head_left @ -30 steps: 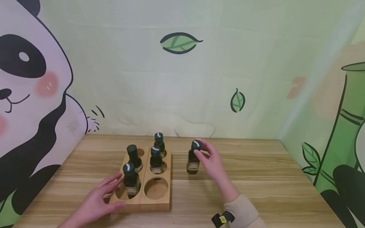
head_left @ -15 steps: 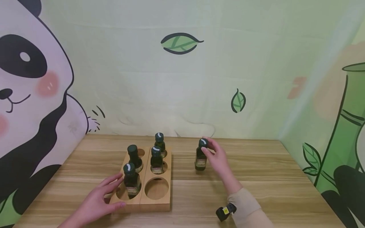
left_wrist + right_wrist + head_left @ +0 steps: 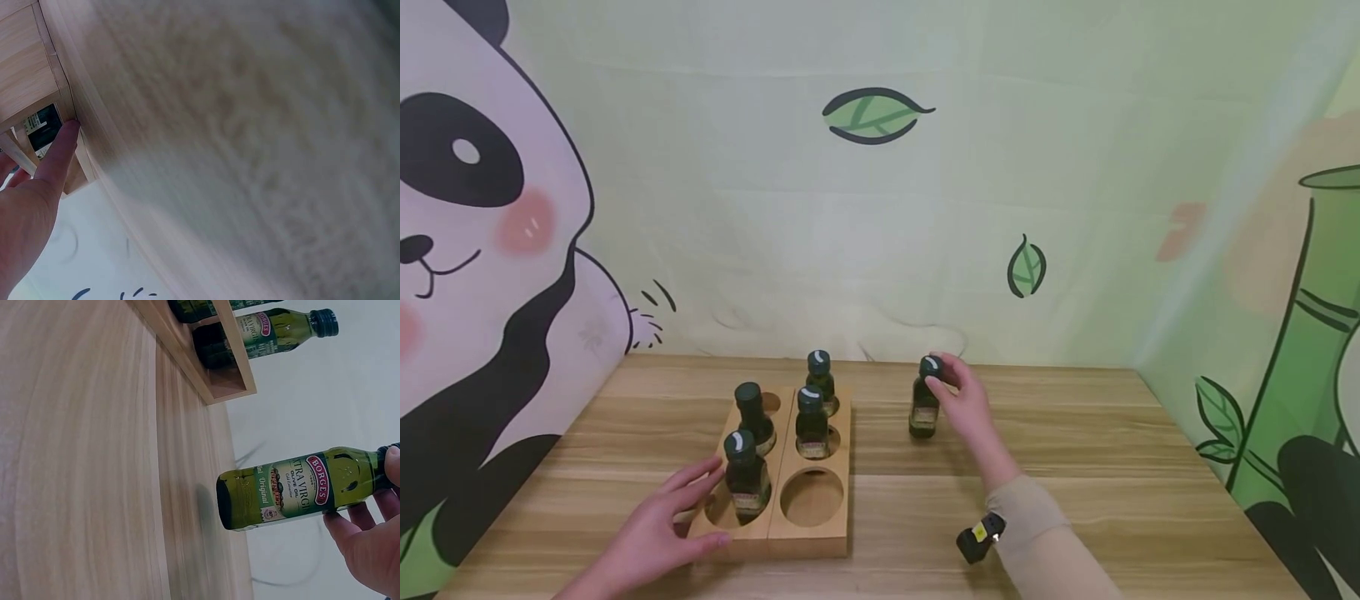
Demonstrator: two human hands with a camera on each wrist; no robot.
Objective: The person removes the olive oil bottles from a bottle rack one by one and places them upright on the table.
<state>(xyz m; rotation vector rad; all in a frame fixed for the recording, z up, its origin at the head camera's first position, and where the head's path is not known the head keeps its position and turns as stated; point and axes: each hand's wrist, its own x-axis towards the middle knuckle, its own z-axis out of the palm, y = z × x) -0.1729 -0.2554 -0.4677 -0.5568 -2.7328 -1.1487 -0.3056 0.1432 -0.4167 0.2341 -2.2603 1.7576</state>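
My right hand point(image 3: 966, 400) pinches a green olive oil bottle point(image 3: 922, 408) by its dark cap and neck, right of the rack. The bottle point(image 3: 281, 489) is close to upright and appears raised off the table, its label showing in the right wrist view. My left hand point(image 3: 655, 529) rests against the near left corner of a wooden rack point(image 3: 808, 543), thumb at the front and fingers along the left side. In the left wrist view one straight digit of that hand point(image 3: 37, 206) touches the rack's edge. Several similar bottles stand in the rack's round holes, including one front left bottle point(image 3: 747, 479).
The rack's front right hole point(image 3: 812, 497) shows bare wood inside. A wood-grain table point(image 3: 1075, 467) lies under everything. Behind it hangs a printed cloth backdrop point(image 3: 737, 167) with a panda and leaves. A small black device point(image 3: 981, 537) sits on the right wrist.
My right hand has carried the olive oil bottle to the right and farther back, then slightly left and up. The left hand and the rack stay put.
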